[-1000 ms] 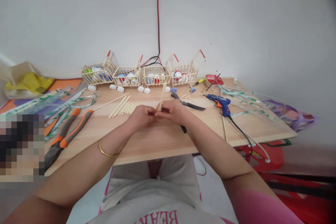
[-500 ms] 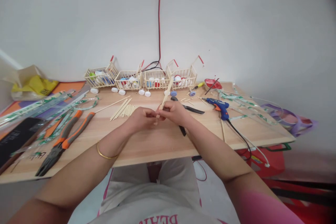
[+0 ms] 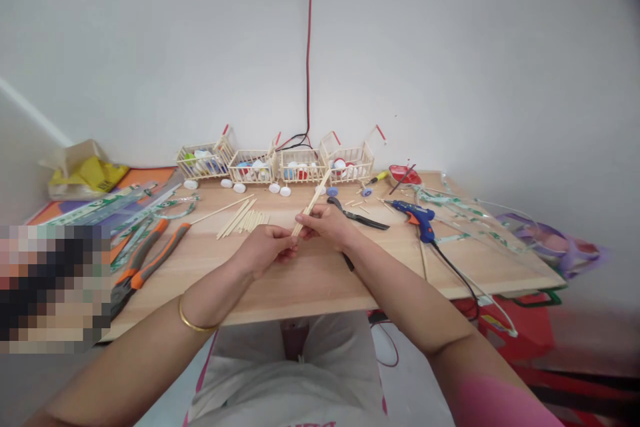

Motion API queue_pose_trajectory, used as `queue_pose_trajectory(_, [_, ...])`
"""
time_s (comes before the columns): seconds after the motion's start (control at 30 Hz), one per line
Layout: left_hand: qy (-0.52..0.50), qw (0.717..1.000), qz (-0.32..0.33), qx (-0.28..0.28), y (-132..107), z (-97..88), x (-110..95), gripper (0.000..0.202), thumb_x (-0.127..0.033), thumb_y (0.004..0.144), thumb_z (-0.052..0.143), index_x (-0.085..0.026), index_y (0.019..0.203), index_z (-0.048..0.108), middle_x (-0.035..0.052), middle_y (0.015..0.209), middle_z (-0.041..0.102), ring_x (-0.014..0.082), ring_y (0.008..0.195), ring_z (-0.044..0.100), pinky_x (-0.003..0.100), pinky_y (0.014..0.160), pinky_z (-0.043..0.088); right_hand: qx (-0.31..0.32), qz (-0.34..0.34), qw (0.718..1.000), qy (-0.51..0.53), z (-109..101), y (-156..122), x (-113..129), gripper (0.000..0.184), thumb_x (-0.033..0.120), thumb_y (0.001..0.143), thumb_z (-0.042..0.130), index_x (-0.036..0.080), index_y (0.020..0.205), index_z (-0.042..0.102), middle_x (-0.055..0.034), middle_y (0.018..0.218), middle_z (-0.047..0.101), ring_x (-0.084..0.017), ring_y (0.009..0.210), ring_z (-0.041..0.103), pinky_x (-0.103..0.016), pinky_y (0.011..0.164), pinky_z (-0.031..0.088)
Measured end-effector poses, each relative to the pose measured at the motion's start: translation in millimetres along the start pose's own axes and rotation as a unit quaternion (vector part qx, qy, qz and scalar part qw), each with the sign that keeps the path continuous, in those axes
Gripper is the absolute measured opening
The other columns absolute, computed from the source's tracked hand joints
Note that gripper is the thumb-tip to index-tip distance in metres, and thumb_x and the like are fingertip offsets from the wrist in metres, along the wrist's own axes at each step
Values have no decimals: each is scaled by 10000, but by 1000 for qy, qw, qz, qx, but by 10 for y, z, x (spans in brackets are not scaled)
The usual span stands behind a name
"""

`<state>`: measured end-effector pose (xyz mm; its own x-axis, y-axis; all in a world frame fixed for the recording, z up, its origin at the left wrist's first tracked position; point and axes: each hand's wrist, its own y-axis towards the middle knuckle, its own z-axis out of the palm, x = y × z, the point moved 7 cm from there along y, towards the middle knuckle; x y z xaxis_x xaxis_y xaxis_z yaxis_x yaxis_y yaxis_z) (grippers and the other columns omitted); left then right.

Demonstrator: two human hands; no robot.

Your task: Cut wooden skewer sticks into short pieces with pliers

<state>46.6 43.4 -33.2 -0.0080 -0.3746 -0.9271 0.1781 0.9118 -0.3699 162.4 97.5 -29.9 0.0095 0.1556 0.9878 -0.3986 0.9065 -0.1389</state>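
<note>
A few thin wooden sticks [image 3: 319,191] slant up and away in front of me, bunched together. My right hand [image 3: 326,225] is closed around their middle, thumb on top. The fingers of my left hand [image 3: 264,247] pinch at their lower end. Just beyond my left hand lie more loose wooden sticks [image 3: 236,219] on the wooden table [image 3: 300,287]. Black-handled cutters [image 3: 367,220] lie partly hidden under my right hand and forearm.
Several miniature stick-built shopping carts [image 3: 303,167] line the wall. A blue glue gun [image 3: 420,217] with a cord lies at right, near plastic wrappers [image 3: 480,227]. Orange-handled pliers [image 3: 147,257] rest at left, and a yellow bag [image 3: 95,173] stands behind. A pixelated patch hides the left front.
The view has tilted and shifted slightly, so the table sits lower. The held sticks have turned a little and now show as separate lengths. Both hands still grip them.
</note>
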Motion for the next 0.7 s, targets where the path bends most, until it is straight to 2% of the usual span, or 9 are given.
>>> queue_pose_trajectory(0.1, [-24,999,-24,2,-50,-44,14,294,-320,536,765,-100,680,634,20,604,630,100,532,565,213,510,406,25,0,999,-41,4,-72,64,284,405,692,687,141,737,593,-22,622,646,-126,575,626,-248,566,534])
queue_pose_trajectory(0.17, [-39,998,-52,8,-74,-92,29,301,-305,520,778,-98,677,626,27,613,637,104,542,576,221,529,429,-15,-44,987,-153,-99,-152,212,279,416,740,639,142,747,591,-27,633,630,-140,590,618,-271,580,519])
queue_pose_trajectory(0.2, [-47,997,-66,11,-82,-117,38,300,-293,516,782,-97,680,624,31,620,641,107,548,581,225,539,439,-61,-89,966,-237,-169,-208,335,261,403,760,620,143,749,593,-28,631,616,-148,601,607,-282,592,507])
queue_pose_trajectory(0.27, [-60,994,-92,17,-97,-151,59,289,-264,520,781,-95,695,625,32,630,645,110,557,591,230,552,453,-130,-221,881,-398,-191,-356,625,180,325,805,574,149,788,604,-56,728,619,-172,718,594,-306,678,481])
queue_pose_trajectory(0.33, [-70,991,-115,22,-113,-158,85,262,-231,533,771,-93,699,623,30,631,643,108,551,592,225,542,453,-81,-335,798,-494,-7,-462,756,153,254,855,497,160,899,610,-86,911,620,-179,855,566,-302,757,449])
queue_pose_trajectory(0.4, [-80,987,-134,25,-136,-138,107,223,-203,553,752,-95,690,613,26,623,638,103,534,587,218,523,448,17,-404,741,-537,210,-506,725,208,227,900,419,171,1004,591,-85,1012,604,-166,897,543,-287,783,427])
queue_pose_trajectory(0.47, [-93,984,-150,27,-166,-108,130,185,-186,582,729,-96,684,604,24,610,631,100,523,582,211,509,443,81,-451,681,-571,369,-517,633,247,215,930,363,161,1038,578,-85,1012,606,-160,873,533,-290,778,411])
queue_pose_trajectory(0.57, [-113,979,-165,32,-200,-81,176,137,-166,618,692,-100,686,594,16,587,615,94,519,576,203,507,443,126,-496,584,-630,510,-498,447,275,195,942,329,130,1020,585,-106,960,606,-167,830,515,-304,743,392])
queue_pose_trajectory(0.7, [-115,978,-169,35,-179,-91,265,92,-151,640,651,-110,671,575,11,566,601,92,513,571,203,521,462,147,-478,524,-689,575,-415,230,250,171,927,352,127,952,597,-98,862,590,-158,726,501,-293,656,367])
